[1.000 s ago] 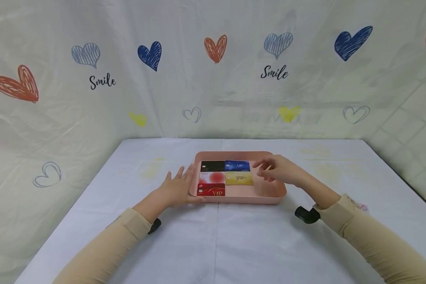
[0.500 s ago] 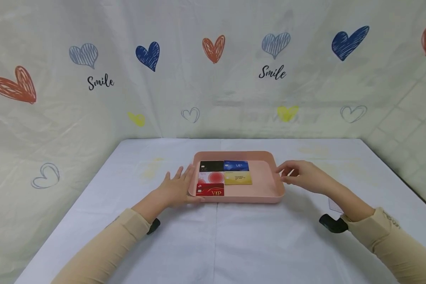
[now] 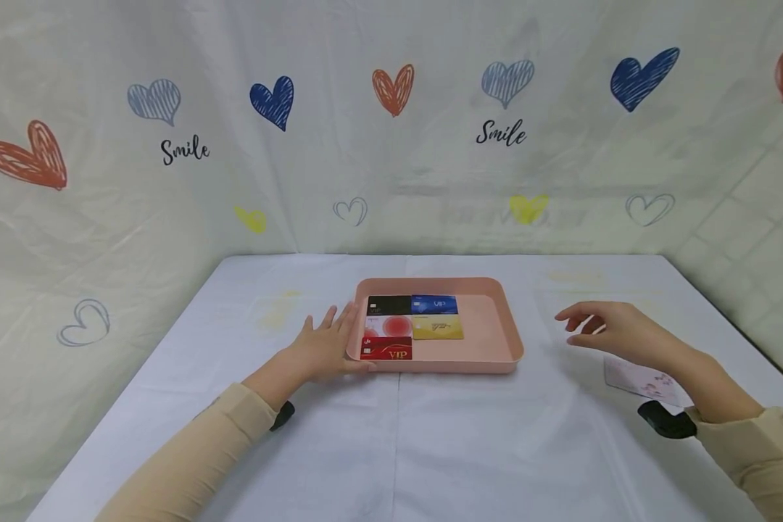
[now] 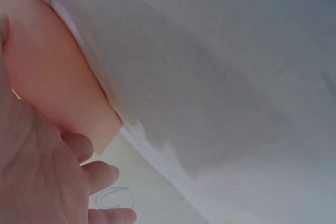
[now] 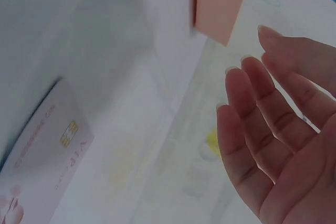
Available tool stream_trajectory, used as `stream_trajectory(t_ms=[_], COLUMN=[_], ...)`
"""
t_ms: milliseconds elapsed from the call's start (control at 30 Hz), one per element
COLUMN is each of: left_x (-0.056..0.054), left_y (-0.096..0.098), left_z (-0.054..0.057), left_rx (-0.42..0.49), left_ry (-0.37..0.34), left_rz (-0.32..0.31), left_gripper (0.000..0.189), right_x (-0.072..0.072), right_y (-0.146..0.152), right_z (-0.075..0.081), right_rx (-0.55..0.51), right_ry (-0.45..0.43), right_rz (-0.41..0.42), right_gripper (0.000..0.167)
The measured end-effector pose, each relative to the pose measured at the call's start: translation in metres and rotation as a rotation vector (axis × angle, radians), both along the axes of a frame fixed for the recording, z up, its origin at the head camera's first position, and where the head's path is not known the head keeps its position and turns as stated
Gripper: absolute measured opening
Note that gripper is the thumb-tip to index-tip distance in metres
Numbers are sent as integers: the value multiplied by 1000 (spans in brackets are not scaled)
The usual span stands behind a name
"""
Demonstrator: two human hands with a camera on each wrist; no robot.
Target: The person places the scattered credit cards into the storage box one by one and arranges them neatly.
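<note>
A pink tray stands mid-table. Inside, at its left, lie a black card, a blue VIP card, a white card with red circles, a gold card and a red VIP card. My left hand rests with spread fingers against the tray's left wall, its thumb along the front corner. My right hand hovers right of the tray, fingers loosely bent, holding nothing. Just below it on the table lies a pale pink VIP card, its chip showing in the right wrist view.
A white cloth covers the table. Behind it hangs a pale curtain printed with hearts and "Smile". A black wrist camera hangs under the right cuff, near the pale pink card.
My right hand has moved from over the tray out to the right, uncovering the pale pink card. The left hand stays against the tray, and the cards in it lie as before.
</note>
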State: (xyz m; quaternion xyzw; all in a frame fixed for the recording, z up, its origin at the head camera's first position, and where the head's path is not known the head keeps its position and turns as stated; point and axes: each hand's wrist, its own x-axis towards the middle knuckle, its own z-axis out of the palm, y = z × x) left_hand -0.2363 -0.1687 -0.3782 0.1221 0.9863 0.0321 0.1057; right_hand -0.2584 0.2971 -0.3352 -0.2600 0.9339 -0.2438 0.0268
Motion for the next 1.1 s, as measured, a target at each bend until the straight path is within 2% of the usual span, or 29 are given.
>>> stream_trajectory(t_ms=[133,300,500,700,900,1100], left_x=[0,2,3,3,4,5], left_y=[0,1,1,1,2,1], left_z=[-1,1,2,3,5,6], left_rx=[1,9,17,3,7,-2], left_ry=[-1,-3,-8,-4,-11,-12], left_rz=[0,2,7,2,8,4], left_gripper=[118,118,118,118,118,117], right_x=[-1,-5,-8,-6,-5,-6], right_y=[20,47,73,91,112,128], right_z=[-3,-13,-27,-33,-33,-35], right_rx=[10,-17,-57,-40,-13,59], right_ry=[-26,-56,-146,-198,-305,-378], right_rz=[25,108,151,112,47,-51], right_gripper=[34,27,26,22,21,31])
